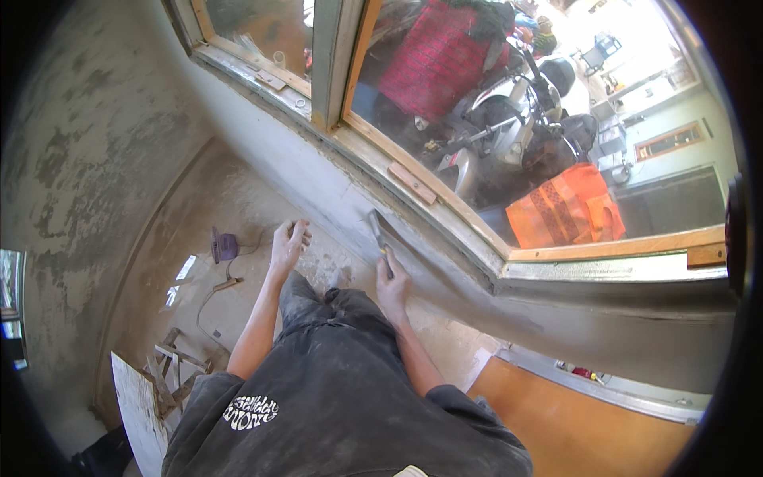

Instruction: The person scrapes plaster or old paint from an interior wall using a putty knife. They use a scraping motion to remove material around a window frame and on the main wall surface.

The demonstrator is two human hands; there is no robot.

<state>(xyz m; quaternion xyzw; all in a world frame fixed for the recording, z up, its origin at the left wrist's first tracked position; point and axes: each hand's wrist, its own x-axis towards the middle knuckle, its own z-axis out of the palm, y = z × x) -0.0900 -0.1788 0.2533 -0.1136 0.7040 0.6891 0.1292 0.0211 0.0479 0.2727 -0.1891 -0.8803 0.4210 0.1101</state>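
Dark grey faded t-shirt (334,405) fills lower frame; person leans over the work, forearms reaching forward. Right hand (393,284) closed round yellow-handled flat metal scraper (377,235), blade tip against grey plastered wall (334,187) just under wooden window frame (445,203), angled so edge meets surface. Left hand (288,242) loosely curled, fingers bent, apparently empty, hovering beside wall, likely for balance. Small purple device with cable (223,245) on dusty concrete floor (199,230), near left hand. Scrap wooden offcuts (176,367) piled further back, out of way.
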